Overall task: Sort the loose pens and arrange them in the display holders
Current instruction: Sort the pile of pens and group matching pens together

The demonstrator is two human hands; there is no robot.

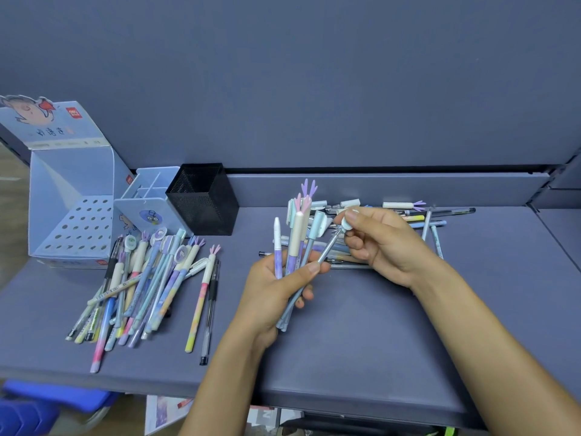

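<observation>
Both forearms reached in from the near edge over the grey desk [361, 341]. At far left stood a perforated cardboard display box [72, 215], a blue divided holder [147, 202] and a black mesh cup [202, 199], with a sorted pile of pens [151, 278] lying just before them. Right of that, the left hand [276, 287] was closed around a bunch of upright pens [297, 243]. The right hand [377, 240] pinched one pen's round cap [346, 223]. Behind it lay the loose pens [418, 221].

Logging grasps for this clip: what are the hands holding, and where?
Left hand grips a bundle of pens around mid-barrel; right hand pinches one pen's round cap.
</observation>
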